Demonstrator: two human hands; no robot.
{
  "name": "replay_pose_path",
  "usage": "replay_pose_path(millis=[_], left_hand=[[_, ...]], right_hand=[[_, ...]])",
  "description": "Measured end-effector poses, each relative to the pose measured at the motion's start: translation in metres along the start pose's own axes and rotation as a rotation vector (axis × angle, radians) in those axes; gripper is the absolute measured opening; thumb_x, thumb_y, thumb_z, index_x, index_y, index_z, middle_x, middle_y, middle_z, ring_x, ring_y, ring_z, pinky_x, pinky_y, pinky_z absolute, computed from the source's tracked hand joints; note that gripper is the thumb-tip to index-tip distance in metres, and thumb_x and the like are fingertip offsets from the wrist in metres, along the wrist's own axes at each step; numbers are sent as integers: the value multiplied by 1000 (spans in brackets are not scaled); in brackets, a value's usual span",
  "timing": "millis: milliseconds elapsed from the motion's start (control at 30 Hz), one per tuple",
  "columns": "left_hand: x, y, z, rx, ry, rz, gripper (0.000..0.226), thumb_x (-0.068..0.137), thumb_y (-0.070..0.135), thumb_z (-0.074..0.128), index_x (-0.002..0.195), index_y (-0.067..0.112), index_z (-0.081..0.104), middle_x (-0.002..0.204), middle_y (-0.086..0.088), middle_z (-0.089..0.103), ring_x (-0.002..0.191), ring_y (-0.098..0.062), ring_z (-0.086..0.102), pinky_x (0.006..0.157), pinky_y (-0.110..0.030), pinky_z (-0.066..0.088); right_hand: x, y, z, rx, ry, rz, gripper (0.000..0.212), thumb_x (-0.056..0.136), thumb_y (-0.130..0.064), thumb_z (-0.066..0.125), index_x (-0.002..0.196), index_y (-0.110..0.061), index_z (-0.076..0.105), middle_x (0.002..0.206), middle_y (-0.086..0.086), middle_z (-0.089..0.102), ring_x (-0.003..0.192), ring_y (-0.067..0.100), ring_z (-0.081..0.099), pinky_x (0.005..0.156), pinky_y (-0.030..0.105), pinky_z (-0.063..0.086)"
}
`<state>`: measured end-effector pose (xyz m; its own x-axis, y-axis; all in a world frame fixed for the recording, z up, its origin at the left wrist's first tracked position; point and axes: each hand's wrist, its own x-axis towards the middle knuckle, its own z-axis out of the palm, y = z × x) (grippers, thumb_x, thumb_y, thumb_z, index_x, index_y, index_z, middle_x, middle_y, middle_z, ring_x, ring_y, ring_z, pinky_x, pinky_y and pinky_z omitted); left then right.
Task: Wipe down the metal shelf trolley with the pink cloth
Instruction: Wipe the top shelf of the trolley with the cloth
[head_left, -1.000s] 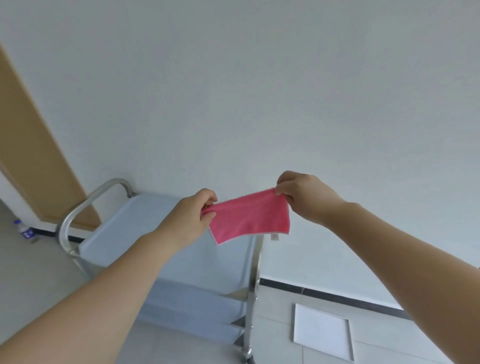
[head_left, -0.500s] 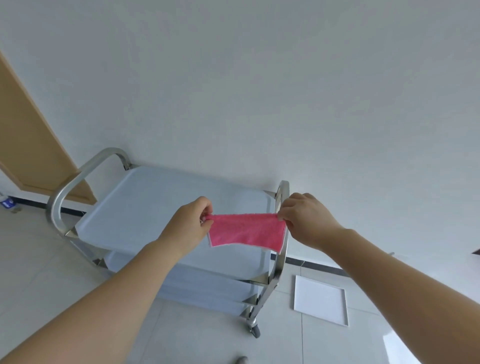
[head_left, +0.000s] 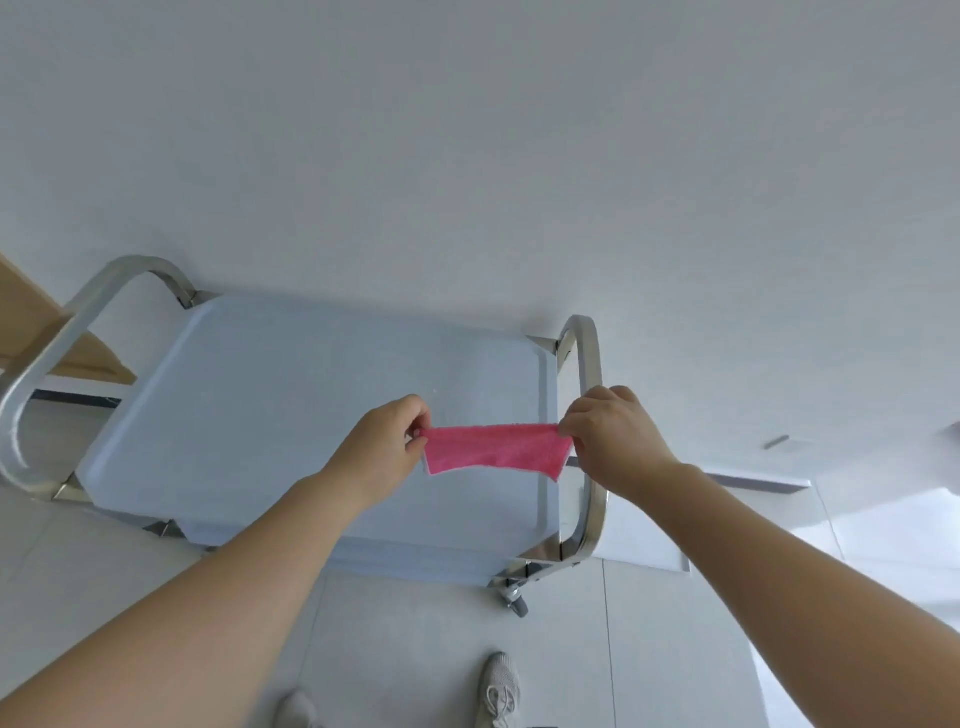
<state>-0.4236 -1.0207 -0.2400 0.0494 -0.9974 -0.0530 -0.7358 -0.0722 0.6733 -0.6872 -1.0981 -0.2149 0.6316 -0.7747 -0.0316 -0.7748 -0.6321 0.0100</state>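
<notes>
The pink cloth is stretched flat between my two hands, above the right half of the trolley's top shelf. My left hand pinches its left corner and my right hand pinches its right corner, close to the right handle. The metal shelf trolley stands against the wall, its pale top shelf bare, with a steel loop handle at each end. Its lower shelves are mostly hidden under the top one.
A white wall rises right behind the trolley. A wooden door is at the far left. One castor shows at the trolley's near right corner. My shoes stand on the tiled floor just in front.
My view has tilted down, bringing the whole top shelf and the floor into sight. Both hands have lowered the stretched cloth closer to the shelf, still holding its corners.
</notes>
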Motion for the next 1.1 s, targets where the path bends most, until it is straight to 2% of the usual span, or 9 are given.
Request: replay_pose_path(millis=[133,333,500,600,700,767,867,967,1100], left_hand=[[10,-40,17,-49,-192,66,14,83,1,55,84,15,53,79,-3,58,73,-23,54,68,-38,46],[10,-62,16,-116,-266,156,11,84,5,55,86,16,53,80,-1,59,73,-20,55,66,-34,47],[28,-104,35,3,-200,156,19,87,11,54,106,10,56,110,-2,57,96,-20,56,79,-33,46],[17,-137,47,163,-198,215,24,83,7,55,107,9,60,116,-3,58,104,-24,56,80,-33,46],[1,-161,52,239,-169,244,29,75,1,63,104,4,64,114,-12,62,104,-31,59,86,-37,47],[-5,-174,54,285,-183,257,31,72,-1,67,103,0,65,114,-18,62,105,-35,59,90,-43,48],[-8,-190,59,331,-220,318,31,78,6,59,108,-2,64,121,-21,59,112,-37,57,97,-50,44],[-6,-199,62,392,-257,382,42,85,20,39,115,2,62,129,-17,55,120,-32,53,101,-48,40],[0,-207,66,407,-277,434,44,86,23,39,118,4,61,131,-14,55,122,-30,51,104,-45,38]], right_hand=[[-14,-31,28,13,-87,169,26,78,-3,53,83,-22,71,83,-7,68,92,19,54,84,30,36],[-26,-62,35,-10,-212,231,16,73,-4,60,78,-17,68,82,-4,65,90,21,54,82,30,39],[11,-73,79,-146,-479,310,23,80,-3,48,93,-13,64,96,5,58,94,24,53,80,32,42],[14,-81,123,-145,-530,183,28,83,-8,52,109,-15,57,117,9,52,105,25,52,92,36,46],[8,-82,161,-30,-510,-67,54,89,-14,51,140,-17,35,152,12,26,137,29,31,114,39,20],[9,-85,174,-17,-441,-194,59,87,-13,56,142,-15,33,153,11,25,140,28,28,111,37,13],[15,-86,187,-16,-307,-287,65,80,-16,68,139,-12,40,147,11,37,133,28,40,107,43,25],[24,-82,199,-8,-268,-404,58,92,-27,50,144,-13,29,151,8,26,138,28,29,110,46,26],[37,-78,209,-56,-342,-452,53,97,-38,28,145,-15,22,152,5,23,140,26,22,110,51,27]])
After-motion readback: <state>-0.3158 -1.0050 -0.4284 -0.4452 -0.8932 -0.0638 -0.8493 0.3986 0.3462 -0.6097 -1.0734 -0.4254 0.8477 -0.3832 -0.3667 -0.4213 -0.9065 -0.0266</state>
